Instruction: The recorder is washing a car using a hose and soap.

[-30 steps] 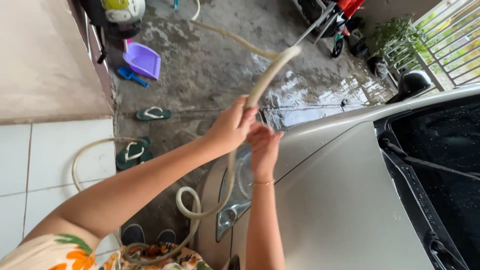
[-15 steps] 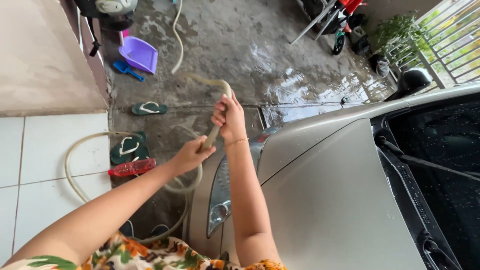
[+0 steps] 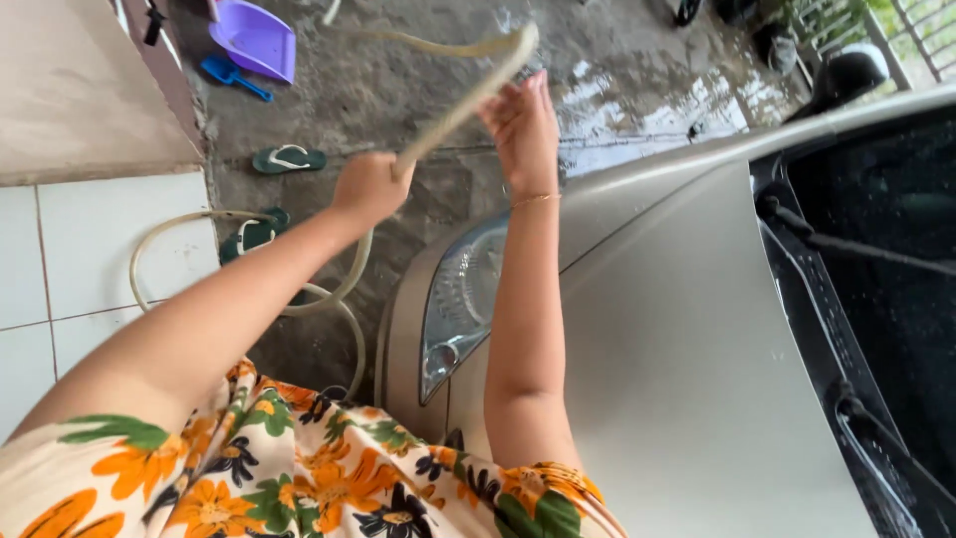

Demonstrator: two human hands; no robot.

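Two hands grip one beige hose [image 3: 453,108] at upper centre: our left hand [image 3: 368,186] is closed around it and our right hand [image 3: 523,125] holds its bend. Its long axis slants toward the upper right, above the wet floor [image 3: 418,90].

Place: the front yard of a home, where the car is parked
Floor: wet grey concrete [image 3: 418,90], white tiles [image 3: 60,259]
Car: silver car [image 3: 657,329]
Home things: green flip-flops [image 3: 289,159], purple dustpan [image 3: 254,38], hose [image 3: 249,224]
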